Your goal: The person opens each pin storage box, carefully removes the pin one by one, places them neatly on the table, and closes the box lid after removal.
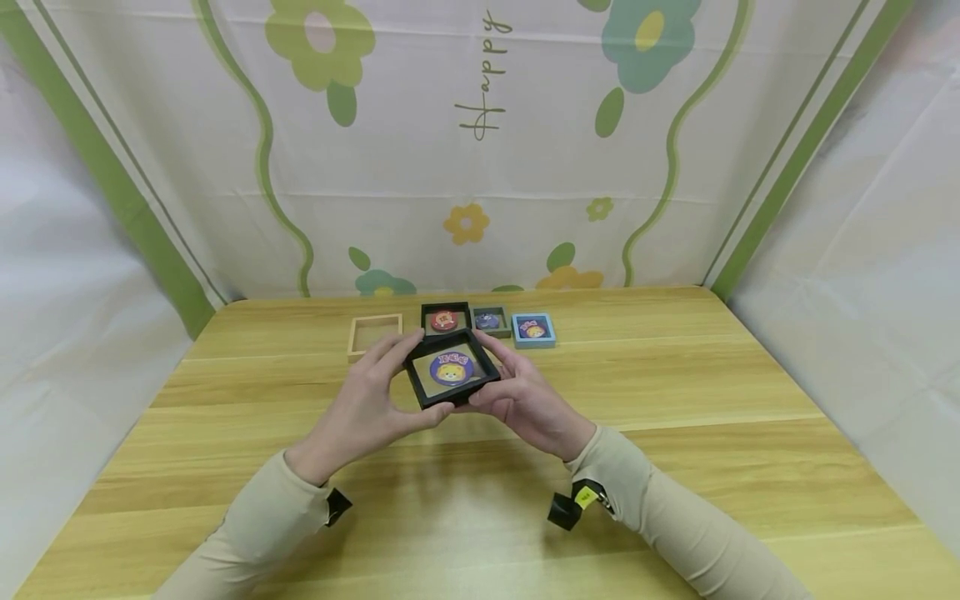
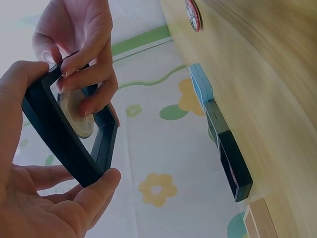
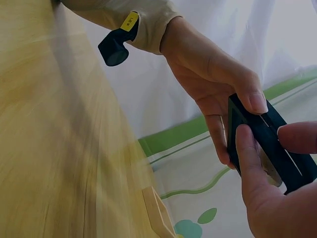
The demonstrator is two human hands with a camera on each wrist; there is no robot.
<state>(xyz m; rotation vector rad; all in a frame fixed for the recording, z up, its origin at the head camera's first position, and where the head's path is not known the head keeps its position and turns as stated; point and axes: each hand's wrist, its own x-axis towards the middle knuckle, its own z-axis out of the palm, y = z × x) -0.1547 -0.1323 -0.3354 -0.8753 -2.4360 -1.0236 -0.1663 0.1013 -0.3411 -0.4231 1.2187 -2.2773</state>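
Both hands hold a black square display frame [image 1: 487, 357] tilted above the table. Behind its clear film sits a round purple badge [image 1: 451, 367] with a yellow bear face. My left hand [image 1: 358, 414] grips the left side, fingers at the far corner and thumb along the near edge. From the right, my right hand [image 1: 536, 408] pinches the near right corner by its thumb. In the left wrist view, right-hand fingers [image 2: 91, 77] reach into the frame's opening, close against the badge's back [image 2: 74, 111]. The right wrist view shows a thin seam along the frame's side [image 3: 275, 141].
At the table's back stand a wooden-coloured frame [image 1: 352, 340], a black frame [image 1: 424, 319] with a red badge, a grey-green frame [image 1: 504, 322] and a light blue frame [image 1: 551, 333]. A red-edged round badge [image 2: 194, 15] lies on the table. A patterned cloth hangs behind.
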